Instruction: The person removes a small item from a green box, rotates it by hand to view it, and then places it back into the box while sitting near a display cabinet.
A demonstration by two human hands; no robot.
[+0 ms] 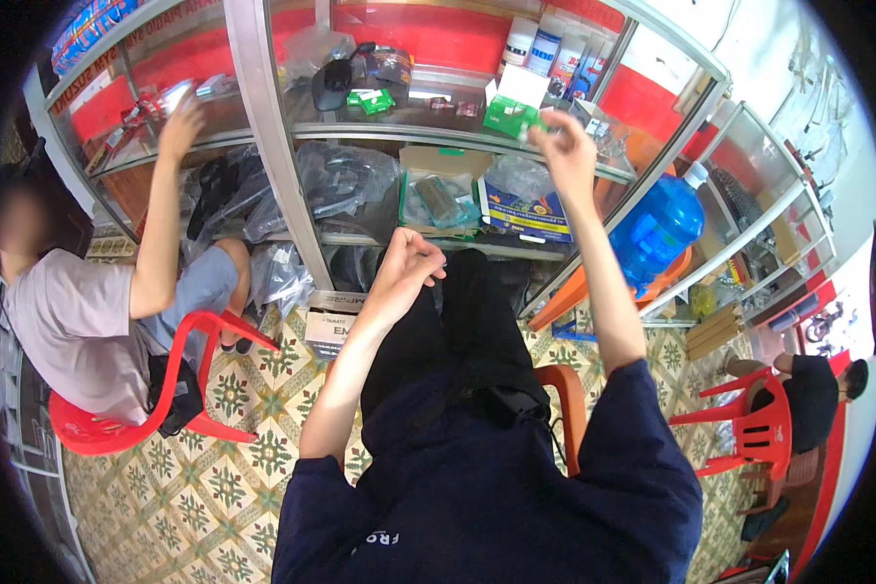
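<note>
My right hand [571, 150] is raised at the upper glass shelf, beside an open green-and-white carton [512, 108]. A small pale blur shows at its fingertips; whether it is gripped is unclear. My left hand [411, 264] hovers above my knees with its fingers curled, and I cannot tell if something small is between them. On the lower shelf beyond it, an open cardboard box [417, 157] holds a brownish wrapped item [438, 201]. A blue-and-yellow box [529, 212] with clear plastic on top stands to its right. Small green packets [372, 101] lie on the upper shelf.
A metal-framed glass cabinet [281, 146] stands before me. At left a seated person [80, 314] reaches into it from a red plastic chair [190, 343]. A blue water bottle [661, 226] is at right. Cartons [328, 325] sit on the tiled floor, and another person [810, 401] sits far right.
</note>
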